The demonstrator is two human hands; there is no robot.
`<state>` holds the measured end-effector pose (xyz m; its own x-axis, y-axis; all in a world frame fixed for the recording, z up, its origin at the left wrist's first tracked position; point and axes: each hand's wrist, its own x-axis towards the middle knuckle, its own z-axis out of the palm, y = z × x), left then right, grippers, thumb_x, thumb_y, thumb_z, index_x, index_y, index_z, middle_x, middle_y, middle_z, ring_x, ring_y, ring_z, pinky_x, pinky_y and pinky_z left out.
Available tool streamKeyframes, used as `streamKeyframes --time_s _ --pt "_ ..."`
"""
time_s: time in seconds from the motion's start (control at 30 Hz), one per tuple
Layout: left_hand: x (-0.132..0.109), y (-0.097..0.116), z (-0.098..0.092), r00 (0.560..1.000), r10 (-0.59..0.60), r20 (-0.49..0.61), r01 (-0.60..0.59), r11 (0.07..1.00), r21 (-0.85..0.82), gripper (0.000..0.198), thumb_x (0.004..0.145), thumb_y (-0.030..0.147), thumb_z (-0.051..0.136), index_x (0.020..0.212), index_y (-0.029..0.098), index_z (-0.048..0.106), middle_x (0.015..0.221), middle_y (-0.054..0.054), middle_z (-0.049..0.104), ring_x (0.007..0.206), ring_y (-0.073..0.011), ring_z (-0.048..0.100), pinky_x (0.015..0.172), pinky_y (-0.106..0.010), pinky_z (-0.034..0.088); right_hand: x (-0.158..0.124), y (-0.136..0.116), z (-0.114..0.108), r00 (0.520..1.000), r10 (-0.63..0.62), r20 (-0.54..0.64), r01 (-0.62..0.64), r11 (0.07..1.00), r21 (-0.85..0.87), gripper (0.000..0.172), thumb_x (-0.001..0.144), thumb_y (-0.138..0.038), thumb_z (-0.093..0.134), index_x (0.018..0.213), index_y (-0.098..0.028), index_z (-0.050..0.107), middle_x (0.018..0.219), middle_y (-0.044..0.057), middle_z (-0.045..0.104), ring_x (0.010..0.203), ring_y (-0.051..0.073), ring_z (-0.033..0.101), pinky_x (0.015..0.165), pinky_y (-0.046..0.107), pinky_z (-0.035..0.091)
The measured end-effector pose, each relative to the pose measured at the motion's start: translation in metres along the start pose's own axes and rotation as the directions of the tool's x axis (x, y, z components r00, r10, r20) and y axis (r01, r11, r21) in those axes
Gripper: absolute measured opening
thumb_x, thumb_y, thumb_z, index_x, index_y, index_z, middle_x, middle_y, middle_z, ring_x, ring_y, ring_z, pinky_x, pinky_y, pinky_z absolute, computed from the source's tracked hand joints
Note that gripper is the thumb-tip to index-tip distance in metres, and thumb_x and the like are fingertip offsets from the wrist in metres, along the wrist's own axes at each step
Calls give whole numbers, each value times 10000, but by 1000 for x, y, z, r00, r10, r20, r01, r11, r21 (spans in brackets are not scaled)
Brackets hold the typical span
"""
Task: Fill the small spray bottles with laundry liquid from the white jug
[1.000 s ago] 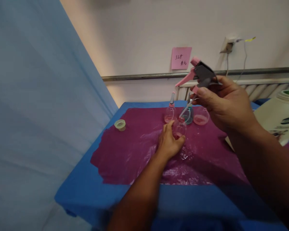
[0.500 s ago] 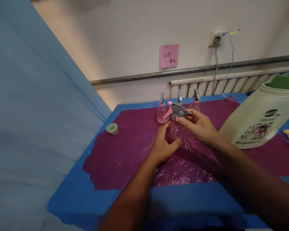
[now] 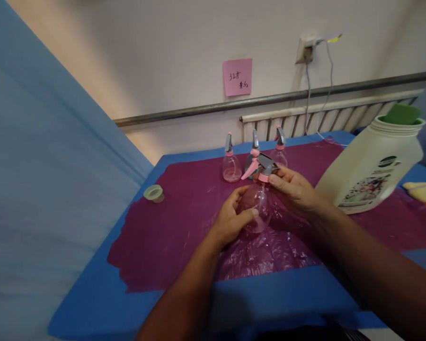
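Note:
A clear spray bottle (image 3: 261,201) with a grey and pink trigger head stands in front of me, with what looks like a little liquid low inside. My left hand (image 3: 234,215) is wrapped round its body from the left, thumb across the front. At the neck, my right hand (image 3: 294,189) grips the trigger head (image 3: 265,165) by its pink collar and back edge. Behind it are three similar bottles: a left spray bottle (image 3: 232,166) holding pinkish liquid, a middle spray bottle (image 3: 255,138) partly hidden, and a right spray bottle (image 3: 280,144), also partly covered.
To the right stands a large cream jug (image 3: 372,166) with a green piece in its mouth. A pale green cap (image 3: 153,192) lies at the left on the purple sheet (image 3: 163,241). A yellow cloth (image 3: 424,192) is far right. Blue curtain (image 3: 57,166) hangs left; wall behind.
The trigger head, tilted over the neck earlier, now sits down on the bottle's neck. My view has shifted slightly, and more of the bottle's body shows between my hands.

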<state>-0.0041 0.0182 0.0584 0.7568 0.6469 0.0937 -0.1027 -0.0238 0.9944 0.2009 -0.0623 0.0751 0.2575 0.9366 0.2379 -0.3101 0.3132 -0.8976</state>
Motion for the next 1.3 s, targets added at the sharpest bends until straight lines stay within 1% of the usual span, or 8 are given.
streamKeyframes --time_s 0.2,0.4,0.57,0.67,0.83,0.93,1.1,1.3 --pt "-2 -2 -2 991 -95 96 117 960 -255 756 735 440 921 1416 185 715 1271 -145 827 1094 -340 807 948 -433 620 -7 -5 6 997 65 42 -69 994 82 450 858 -575 975 1164 -278 833 1188 89 877 1151 311 821 1091 519 637" --pt "-4 -1 -1 987 -115 108 142 947 -289 728 743 445 915 1393 182 720 1215 -136 827 1027 -305 798 913 -406 613 -8 0 8 998 58 5 -58 990 132 433 847 -518 1000 1175 -288 834 1163 61 877 1082 267 826 1087 469 629" --pt "-3 2 1 998 -52 36 56 991 -122 717 792 416 897 1444 205 685 1391 -140 790 1241 -341 769 1075 -462 608 -1 5 -1 995 81 -55 -76 994 82 486 764 -487 1066 1130 -270 829 1102 48 878 1032 245 818 1027 431 644" --pt "-3 4 6 997 74 -7 -73 990 120 789 840 338 849 1589 259 613 1597 -120 690 1465 -357 663 1265 -527 518 2 7 -4 991 79 -107 -72 995 62 522 704 -459 1103 1090 -269 808 1070 23 866 987 221 800 1017 411 638" --pt "-8 0 13 966 257 41 -239 814 529 899 908 279 788 1748 391 489 1567 -89 634 1460 -335 633 1308 -570 488 0 11 1 988 76 -131 -73 997 29 528 677 -445 1119 1010 -270 748 986 -34 791 869 162 711 896 335 611" --pt "-9 -6 12 946 305 111 -314 769 557 943 937 277 755 1795 430 395 1500 -81 618 1420 -309 642 1292 -559 507 -2 11 7 989 70 -134 -68 997 20 573 619 -436 1142 968 -261 722 930 -52 743 823 141 657 836 302 580" --pt "-9 -5 10 955 272 123 -291 761 580 979 928 232 740 1813 421 364 1556 -84 604 1461 -321 614 1314 -552 487 -2 10 13 988 64 -138 -64 998 10 619 616 -426 1133 1063 -272 733 958 -48 736 855 157 660 850 314 581" --pt "-9 7 9 973 225 46 -212 802 558 959 935 237 720 1815 402 377 1685 -78 561 1596 -341 530 1375 -546 417 -4 7 11 997 11 -77 -6 998 57 550 816 -493 1014 1274 -308 771 1265 33 835 1188 249 769 1139 437 582"
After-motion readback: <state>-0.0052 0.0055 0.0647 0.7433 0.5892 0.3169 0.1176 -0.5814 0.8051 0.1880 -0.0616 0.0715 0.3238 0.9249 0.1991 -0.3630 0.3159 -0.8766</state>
